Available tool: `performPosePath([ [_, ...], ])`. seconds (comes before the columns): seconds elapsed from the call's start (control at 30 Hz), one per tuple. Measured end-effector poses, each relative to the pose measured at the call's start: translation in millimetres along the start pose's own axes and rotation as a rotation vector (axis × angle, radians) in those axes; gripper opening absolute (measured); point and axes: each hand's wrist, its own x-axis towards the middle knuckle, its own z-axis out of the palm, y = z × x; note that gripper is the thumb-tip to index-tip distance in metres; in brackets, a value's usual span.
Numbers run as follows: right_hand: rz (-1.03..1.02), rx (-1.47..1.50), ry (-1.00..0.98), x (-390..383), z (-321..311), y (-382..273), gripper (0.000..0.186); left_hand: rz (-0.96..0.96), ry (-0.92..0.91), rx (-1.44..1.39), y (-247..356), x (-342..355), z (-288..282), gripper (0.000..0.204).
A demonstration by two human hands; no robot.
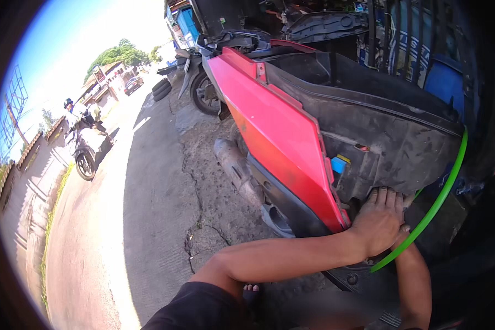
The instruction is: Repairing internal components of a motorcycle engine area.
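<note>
Both my hands are low on the black plastic under-seat bin [401, 148] of a red scooter [275, 121]. My left hand [378, 215] lies across the bin's lower end, its fingers stretched out side by side against the plastic. Just right of it and partly beneath it is my right hand [404, 234], whose fingers are mostly hidden, so its grip cannot be seen. A bright green hose [437, 206] curves past my right wrist. On the bin's side, above my left hand, sits a small blue connector [339, 164] with a yellow part.
The scooter's exhaust [239, 170] sticks out beside cracked pavement [203, 220]. On the road to the left, a person [77, 118] rides another scooter [85, 148]. Tyres [161, 89] lie near the front wheel [203, 94]. A blue container [444, 82] stands behind the bin at right.
</note>
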Motion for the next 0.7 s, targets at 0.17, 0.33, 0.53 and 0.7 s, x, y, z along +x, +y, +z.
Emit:
performPosePath([
  [0.17,-0.158,0.117,0.028,44.7,13.7,-50.7,0.043,-0.293,-0.161,0.178,5.4,20.9,13.0,0.05],
  [0.33,-0.197,0.198,0.052,58.8,3.0,-76.4,0.043,-0.314,-0.169,0.277,11.1,30.4,22.4,0.028],
  [0.53,-0.211,0.275,0.052,75.9,2.6,-110.7,0.043,-0.303,-0.059,0.302,6.1,29.3,45.4,0.032],
  [0.7,-0.25,0.339,-0.005,84.9,1.9,-152.9,0.043,-0.314,-0.028,0.245,8.5,38.7,58.8,0.035],
])
